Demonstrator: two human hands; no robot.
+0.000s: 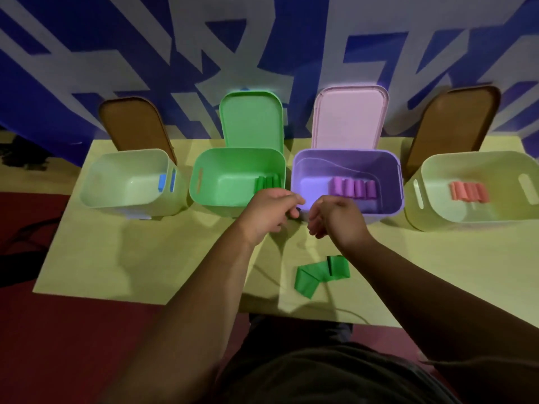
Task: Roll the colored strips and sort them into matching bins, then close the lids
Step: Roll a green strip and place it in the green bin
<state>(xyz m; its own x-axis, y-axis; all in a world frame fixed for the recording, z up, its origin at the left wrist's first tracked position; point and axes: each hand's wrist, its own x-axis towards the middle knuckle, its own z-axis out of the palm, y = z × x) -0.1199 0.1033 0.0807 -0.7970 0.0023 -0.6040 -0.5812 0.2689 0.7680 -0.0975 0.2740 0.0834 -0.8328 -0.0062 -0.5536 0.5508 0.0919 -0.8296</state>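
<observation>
Between the front rims of the green bin (pixel 204 196) and the purple bin (pixel 390 211), both hands hang above the table (pixel 145 258).

Left hand (pixel 271 211): the fingers are curled inward. A small dark thing (pixel 298 212) shows just under the fingertips, but we cannot tell whether it is held.

Right hand (pixel 335 217): the fingers are loosely curled and hang down, with nothing visible in them.

The green strip (pixel 309 279) lies on the table near its closest edge, under the right forearm and well apart from both hands. It is a flat, bright green band, not yet rolled. It is bent at an angle, and one end is folded back on itself.

We judge this strip to be the only one left to roll. We would smooth out the fold first and then wind the strip tightly from one end. The pinch should hold until the roll sits beside the green rolls (pixel 267 182), which stand against the right wall of the green bin (a loose roll is likely to spring open).

The purple rolls (pixel 353 188) lie in the purple bin. The blue rolls (pixel 163 182) and orange rolls (pixel 468 192) lie in the two pale outer bins.

The green lid (pixel 250 121) stands open, as do the other three lids, so we judge the closing not yet begun.
</observation>
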